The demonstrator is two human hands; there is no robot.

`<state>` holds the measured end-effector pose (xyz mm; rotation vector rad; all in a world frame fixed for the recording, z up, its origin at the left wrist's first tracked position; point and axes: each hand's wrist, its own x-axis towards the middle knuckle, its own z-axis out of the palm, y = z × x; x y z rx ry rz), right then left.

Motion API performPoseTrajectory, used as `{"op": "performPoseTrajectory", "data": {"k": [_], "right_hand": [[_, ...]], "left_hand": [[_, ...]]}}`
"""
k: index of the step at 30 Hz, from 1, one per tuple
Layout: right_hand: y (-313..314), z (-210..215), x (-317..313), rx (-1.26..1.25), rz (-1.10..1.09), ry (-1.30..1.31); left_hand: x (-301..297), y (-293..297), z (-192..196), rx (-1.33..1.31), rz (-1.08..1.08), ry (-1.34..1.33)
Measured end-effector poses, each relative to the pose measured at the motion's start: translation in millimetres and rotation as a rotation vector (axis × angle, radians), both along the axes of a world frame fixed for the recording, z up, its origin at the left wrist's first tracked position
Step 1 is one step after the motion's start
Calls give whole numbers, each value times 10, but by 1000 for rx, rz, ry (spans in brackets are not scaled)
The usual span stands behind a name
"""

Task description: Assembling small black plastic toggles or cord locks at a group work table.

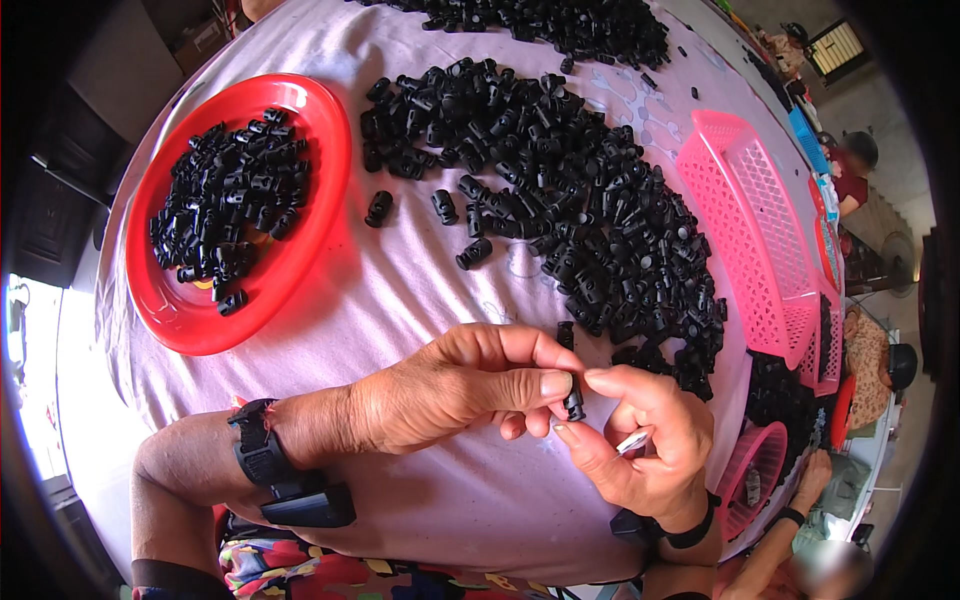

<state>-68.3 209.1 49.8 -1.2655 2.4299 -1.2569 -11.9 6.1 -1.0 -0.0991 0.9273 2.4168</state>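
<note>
My left hand pinches a small black cord lock between thumb and fingers, low over the cloth in front of me. My right hand meets it from the other side, its thumb and forefinger close around the piece's end. A small, shiny, pale tool sticks out from the curled fingers of the right hand; its kind is mostly hidden. Just beyond both hands spreads a large heap of black cord locks. More of them lie piled on a red plate at the left.
Pink lattice baskets stand along the right, with a round pink basket nearer me. Another black heap lies at the far edge. A pale pink cloth covers the table. Another person's arm is at the lower right.
</note>
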Motion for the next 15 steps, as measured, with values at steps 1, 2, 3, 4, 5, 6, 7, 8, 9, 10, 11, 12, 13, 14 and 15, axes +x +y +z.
{"op": "performPoseTrajectory", "data": {"k": [1,2,3,4,5,6,7,8,9,10,11,12,13,14,15], "right_hand": [[-15,-29,1,0,0,1],[-34,-90,-7,-60,22,96],[-50,-138,-19,-120,46,190],[-56,-162,-40,-121,47,189],[-57,-182,-66,-128,70,286],[-62,-199,-85,-135,93,382],[-73,-199,-91,-139,98,377],[-85,-189,-92,-97,115,440],[-429,185,-68,-36,110,520],[-273,201,-46,-20,93,534],[198,23,-5,15,76,570],[-23,49,-26,19,98,576],[-131,10,-50,7,115,564],[-69,-140,-78,-11,159,581],[-48,-132,-92,-18,183,610]], "left_hand": [[1,1,-7,0,0,1],[1,2,-24,4,-4,3],[3,-1,-34,8,-7,5],[3,-7,-27,7,-5,4],[2,-13,-15,-11,-6,-5],[3,-26,-13,-28,-5,-15],[9,-47,-18,-30,0,-19],[16,-70,-25,-30,0,-10],[-13,5,0,-18,-25,18],[-41,88,28,-8,-46,33],[-68,179,60,-5,-66,52],[-39,84,24,-19,-43,39],[-8,2,-3,-25,-24,26],[25,-73,-27,-46,8,25],[14,-44,-15,-63,19,36]]}}
